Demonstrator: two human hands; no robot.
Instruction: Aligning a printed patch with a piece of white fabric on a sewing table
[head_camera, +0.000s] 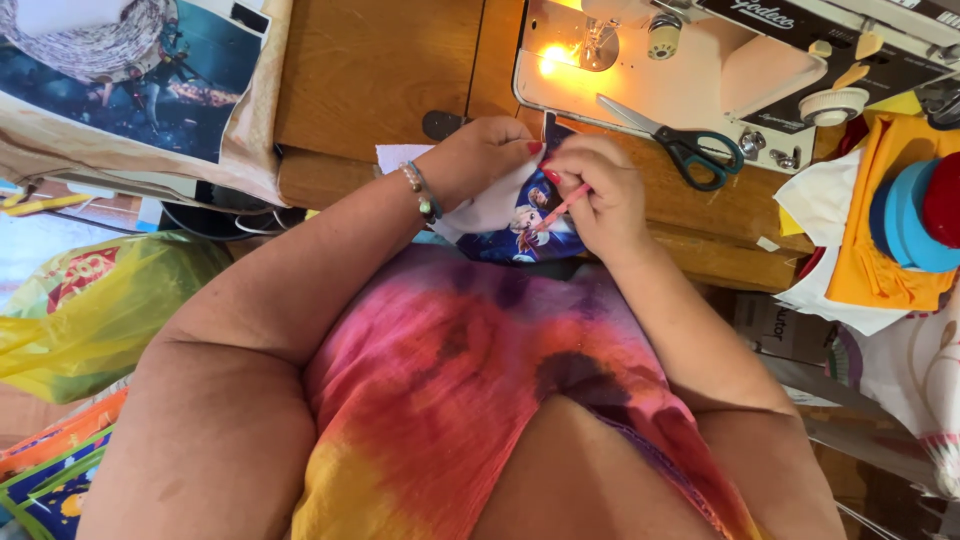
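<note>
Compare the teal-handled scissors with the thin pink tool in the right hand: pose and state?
The teal-handled scissors lie free on the sewing machine bed, blades slightly parted, untouched; the thin pink tool is pinched in the right hand, angled down onto the printed blue fabric piece. The scissors look larger; the tool is slim and stick-like. Both sit at the wooden sewing table.

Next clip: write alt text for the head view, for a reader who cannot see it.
Seen from above, a person's left hand and right hand hold a small printed blue and white fabric piece at a wooden table, the right hand pinching a thin pink tool. Teal-handled scissors lie on the lit sewing machine beyond.
</note>
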